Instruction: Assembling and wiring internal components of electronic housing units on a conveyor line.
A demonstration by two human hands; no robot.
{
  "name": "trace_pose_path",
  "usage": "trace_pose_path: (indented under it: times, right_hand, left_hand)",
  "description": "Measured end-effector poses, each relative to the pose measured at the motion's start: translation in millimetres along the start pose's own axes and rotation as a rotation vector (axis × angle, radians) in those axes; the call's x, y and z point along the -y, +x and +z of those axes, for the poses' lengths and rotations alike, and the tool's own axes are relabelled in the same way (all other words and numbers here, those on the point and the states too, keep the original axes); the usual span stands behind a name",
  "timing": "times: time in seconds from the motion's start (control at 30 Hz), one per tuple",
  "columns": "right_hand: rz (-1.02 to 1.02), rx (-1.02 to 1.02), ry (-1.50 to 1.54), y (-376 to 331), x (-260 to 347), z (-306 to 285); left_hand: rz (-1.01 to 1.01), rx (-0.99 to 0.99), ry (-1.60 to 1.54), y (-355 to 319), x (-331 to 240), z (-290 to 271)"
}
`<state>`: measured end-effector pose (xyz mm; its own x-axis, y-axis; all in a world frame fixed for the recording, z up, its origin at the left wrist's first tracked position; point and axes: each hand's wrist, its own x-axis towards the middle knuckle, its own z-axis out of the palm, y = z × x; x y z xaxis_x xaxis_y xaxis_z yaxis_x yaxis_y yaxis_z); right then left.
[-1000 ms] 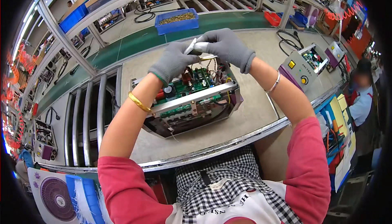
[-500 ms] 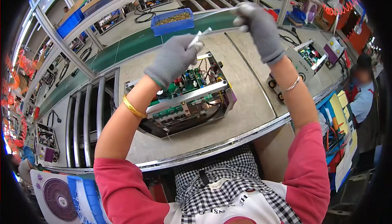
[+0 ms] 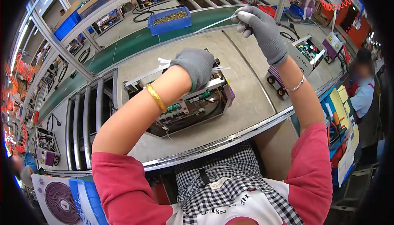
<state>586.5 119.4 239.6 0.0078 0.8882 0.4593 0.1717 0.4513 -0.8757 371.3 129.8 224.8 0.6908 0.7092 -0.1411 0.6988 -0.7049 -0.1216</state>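
An open metal electronics unit (image 3: pixel 193 106) with a green circuit board lies on the grey workbench (image 3: pixel 246 106) in front of me. My left hand (image 3: pixel 197 67), in a grey glove, rests on top of the unit, closed around a few white cable ties (image 3: pixel 163 62) whose ends stick out on both sides of the fist. My right hand (image 3: pixel 262 26), also gloved, is raised above the far right of the bench. It pinches one end of a single white cable tie (image 3: pixel 217 22) that points left, clear of the unit.
A blue bin (image 3: pixel 169 20) of small brass parts sits on the green conveyor belt (image 3: pixel 123 48) behind the bench. Roller rails (image 3: pixel 86 118) lie to the left, a small wheeled unit (image 3: pixel 279 83) to the right. A co-worker (image 3: pixel 363 89) stands at the far right.
My left hand has dropped from in front of me onto the unit. My right hand has pulled one cable tie away and stays raised at the upper right.
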Motion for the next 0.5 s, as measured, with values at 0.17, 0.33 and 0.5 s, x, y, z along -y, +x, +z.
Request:
trace_pose_path:
  times: [0.17, 0.33, 0.5]
  right_hand:
    - [-0.043, 0.024, -0.109, -7.0, 3.9, -4.5]
    - [-0.043, 0.046, -0.165, -4.7, 5.0, -6.3]
    - [-0.096, 0.087, -0.232, -5.4, 7.8, -3.4]
  left_hand:
    - [-0.042, -0.012, -0.2, 5.7, 12.4, -0.5]
    - [-0.054, 0.1, -0.407, 0.5, 21.7, 0.0]
    - [-0.155, 0.059, -0.126, 4.0, 4.3, 6.8]
